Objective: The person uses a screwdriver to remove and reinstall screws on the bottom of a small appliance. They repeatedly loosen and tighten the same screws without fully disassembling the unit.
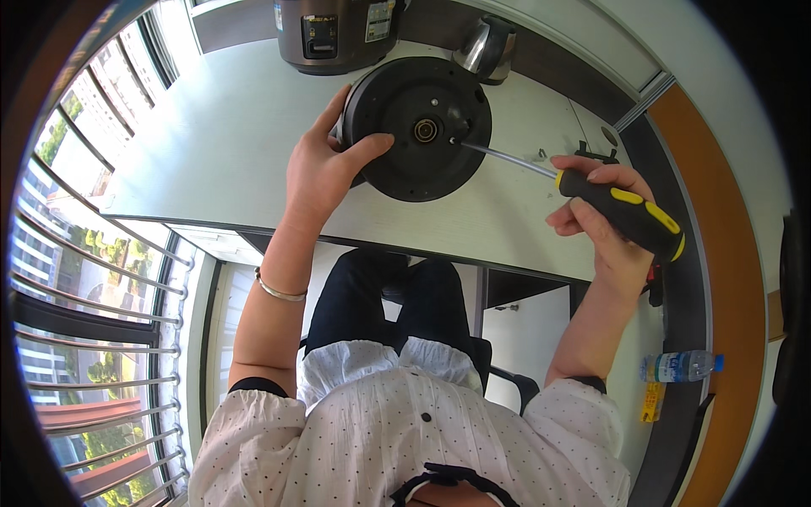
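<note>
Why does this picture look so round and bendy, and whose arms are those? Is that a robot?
No robot here! These are a person's own two bare hands. The camera sits on their head and looks down, so you see what is in front of them, plus their spotty top. Its very wide lens makes straight edges look curved.

The left hand holds a round black part by its edge. The right hand holds a black and yellow screwdriver, its tip close to the round part's middle.

Toward the back of the pale table stand what looks like a big cooker and a silver and black kettle.
</note>
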Available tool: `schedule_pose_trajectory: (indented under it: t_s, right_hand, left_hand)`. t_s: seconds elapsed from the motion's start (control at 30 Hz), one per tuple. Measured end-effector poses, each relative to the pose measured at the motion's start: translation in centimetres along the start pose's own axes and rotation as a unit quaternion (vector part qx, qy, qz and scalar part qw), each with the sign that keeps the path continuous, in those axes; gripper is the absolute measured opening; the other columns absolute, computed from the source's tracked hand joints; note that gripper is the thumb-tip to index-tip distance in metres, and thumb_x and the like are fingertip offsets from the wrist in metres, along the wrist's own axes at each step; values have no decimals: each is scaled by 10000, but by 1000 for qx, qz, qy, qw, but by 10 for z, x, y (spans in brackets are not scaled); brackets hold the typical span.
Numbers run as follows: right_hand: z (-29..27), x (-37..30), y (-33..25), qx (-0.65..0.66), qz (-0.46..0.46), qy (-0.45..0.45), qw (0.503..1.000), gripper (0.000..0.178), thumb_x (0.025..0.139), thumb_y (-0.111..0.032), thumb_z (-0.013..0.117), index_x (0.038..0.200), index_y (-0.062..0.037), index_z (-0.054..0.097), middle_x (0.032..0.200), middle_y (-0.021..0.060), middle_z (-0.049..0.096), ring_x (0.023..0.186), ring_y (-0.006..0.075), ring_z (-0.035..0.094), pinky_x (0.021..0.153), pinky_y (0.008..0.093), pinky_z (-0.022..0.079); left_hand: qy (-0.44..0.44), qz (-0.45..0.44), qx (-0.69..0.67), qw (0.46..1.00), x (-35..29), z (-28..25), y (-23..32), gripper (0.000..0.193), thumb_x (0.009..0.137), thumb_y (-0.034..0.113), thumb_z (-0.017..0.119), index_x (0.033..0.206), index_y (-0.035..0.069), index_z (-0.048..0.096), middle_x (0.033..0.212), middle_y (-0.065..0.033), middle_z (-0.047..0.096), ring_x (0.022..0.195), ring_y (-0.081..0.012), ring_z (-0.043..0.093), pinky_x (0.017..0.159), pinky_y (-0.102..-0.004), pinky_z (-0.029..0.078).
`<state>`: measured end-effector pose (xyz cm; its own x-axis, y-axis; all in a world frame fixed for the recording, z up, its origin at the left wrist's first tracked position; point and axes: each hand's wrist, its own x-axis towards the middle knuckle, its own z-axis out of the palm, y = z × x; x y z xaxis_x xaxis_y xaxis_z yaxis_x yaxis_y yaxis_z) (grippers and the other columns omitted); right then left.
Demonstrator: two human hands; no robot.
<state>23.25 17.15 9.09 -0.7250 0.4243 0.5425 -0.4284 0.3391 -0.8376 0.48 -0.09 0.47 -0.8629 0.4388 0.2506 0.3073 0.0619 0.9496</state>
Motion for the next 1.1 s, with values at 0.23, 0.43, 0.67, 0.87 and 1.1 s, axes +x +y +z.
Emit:
schedule_pose_trajectory:
  t_s: [0.23,0.43,0.67,0.87,1.1]
  right_hand:
    - [18,-14,23,-70,-81,108,988,307,731,51,725,882,-26,469,944,197,656,668,162,660,600,258,560]
    - [14,-11,9,-47,-29,1,998,383,708,40,737,1034,-29,548,982,160,652,768,141,628,692,232,516]
    - [-17,-1,10,-1,8,-165,986,331,717,52,716,1012,-5,579,1107,198,603,907,215,647,750,261,538]
    - [-13,-3,16,19,39,-64,997,297,743,59,699,990,7,543,1129,264,599,853,272,686,672,304,577]
    - [10,-7,30,-58,-104,60,991,266,750,19,659,995,10,555,1051,289,620,507,150,589,449,210,458]
  left_hand:
    - [1,-4,22,1000,-4,4,6,851,620,410,734,1377,124,472,696,-76,614,643,-161,594,661,-271,469]
    - [2,-7,22,1000,-4,2,5,853,619,417,733,1379,129,471,701,-79,616,655,-165,605,662,-273,470]
    - [1,-8,15,1000,-2,1,1,856,616,421,730,1379,130,471,681,-70,597,632,-159,581,644,-279,461]
    - [2,-6,29,1000,-2,0,1,855,615,421,730,1378,130,473,685,-73,601,629,-157,581,638,-271,459]
    - [-3,-3,33,999,-7,5,8,861,613,429,735,1376,128,474,720,-85,628,655,-164,608,652,-275,473]
